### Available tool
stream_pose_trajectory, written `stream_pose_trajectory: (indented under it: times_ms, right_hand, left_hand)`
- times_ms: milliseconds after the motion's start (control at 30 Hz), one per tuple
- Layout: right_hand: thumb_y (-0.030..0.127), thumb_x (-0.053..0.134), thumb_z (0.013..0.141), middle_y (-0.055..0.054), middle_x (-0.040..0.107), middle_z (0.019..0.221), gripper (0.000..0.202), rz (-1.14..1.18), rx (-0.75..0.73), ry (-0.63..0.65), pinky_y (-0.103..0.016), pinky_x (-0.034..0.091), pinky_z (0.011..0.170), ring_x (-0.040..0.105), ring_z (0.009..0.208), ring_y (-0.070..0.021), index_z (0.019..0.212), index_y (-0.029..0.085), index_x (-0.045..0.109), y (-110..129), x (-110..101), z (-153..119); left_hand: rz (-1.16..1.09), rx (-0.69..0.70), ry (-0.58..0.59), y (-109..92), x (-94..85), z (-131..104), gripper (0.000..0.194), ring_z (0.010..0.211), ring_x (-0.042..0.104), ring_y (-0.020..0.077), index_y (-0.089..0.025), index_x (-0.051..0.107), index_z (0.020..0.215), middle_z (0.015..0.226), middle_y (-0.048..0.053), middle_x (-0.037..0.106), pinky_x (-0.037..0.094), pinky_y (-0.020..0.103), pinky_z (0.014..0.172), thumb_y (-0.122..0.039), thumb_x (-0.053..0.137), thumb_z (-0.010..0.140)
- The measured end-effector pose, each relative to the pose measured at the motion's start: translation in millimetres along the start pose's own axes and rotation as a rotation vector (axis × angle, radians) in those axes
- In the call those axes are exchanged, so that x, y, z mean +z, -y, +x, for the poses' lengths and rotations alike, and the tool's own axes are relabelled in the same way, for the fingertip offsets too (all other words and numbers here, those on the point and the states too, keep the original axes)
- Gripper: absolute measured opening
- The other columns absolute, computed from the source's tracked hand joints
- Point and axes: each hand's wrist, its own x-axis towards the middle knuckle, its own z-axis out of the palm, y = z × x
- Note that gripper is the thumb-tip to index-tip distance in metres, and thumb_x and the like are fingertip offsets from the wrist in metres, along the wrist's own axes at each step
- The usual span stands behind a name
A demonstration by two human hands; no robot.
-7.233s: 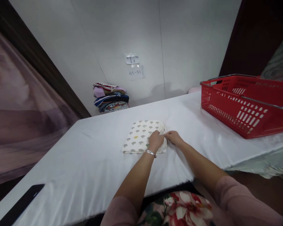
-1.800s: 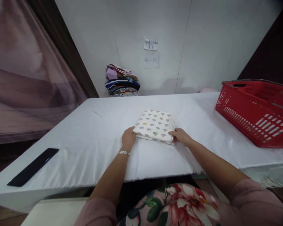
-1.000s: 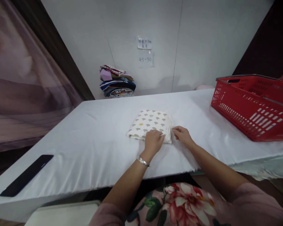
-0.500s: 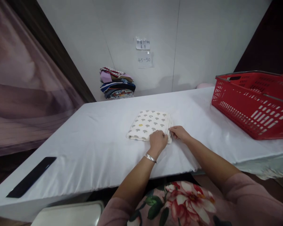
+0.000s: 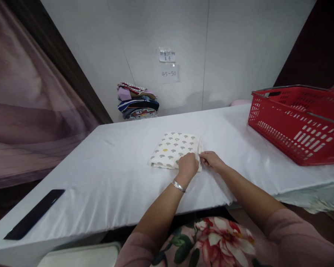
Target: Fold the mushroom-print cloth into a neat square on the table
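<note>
A folded white cloth point(image 5: 169, 148) with grey mushroom shapes lies flat on the white-covered table point(image 5: 100, 178). My left hand point(image 5: 188, 165), a silver bangle at its wrist, rests closed on the cloth's near right part, its fingertips curled at the layered right edge. My right hand point(image 5: 211, 160) is just beyond that edge, thumb and fingers pinched on the cloth's border. The two hands are close together but apart. What exact garment or textile the cloth is, I cannot tell.
A red plastic basket point(image 5: 295, 129) stands at the right. Folded clothes point(image 5: 138, 102) are stacked behind the table by the wall, below paper signs point(image 5: 169, 73). A flat black object point(image 5: 35, 215) lies at the left front. Pinkish curtains point(image 5: 30, 111) hang at the left.
The view has shifted slightly. My left hand has closed a little more at the cloth's right edge; my right hand keeps its pinch there. The cloth lies in the same place.
</note>
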Motion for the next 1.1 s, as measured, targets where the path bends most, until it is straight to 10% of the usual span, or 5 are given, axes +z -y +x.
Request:
stream_pose_trajectory:
  times_ms: [1100]
  right_hand:
    - [0.034,0.058,0.073,0.005,0.045,0.038,0.027,-0.192,-0.105,-0.094,-0.022,0.025,0.035,0.035,0.032,-0.0067,0.053,0.018,0.049,9,7,2]
  left_hand:
    - [-0.345,-0.025,-0.085,9,14.1,-9,0.015,0.076,0.056,0.0154,-0.02,0.056,0.084,0.083,0.002,0.062,0.038,0.026,0.066,-0.019,0.041,0.084]
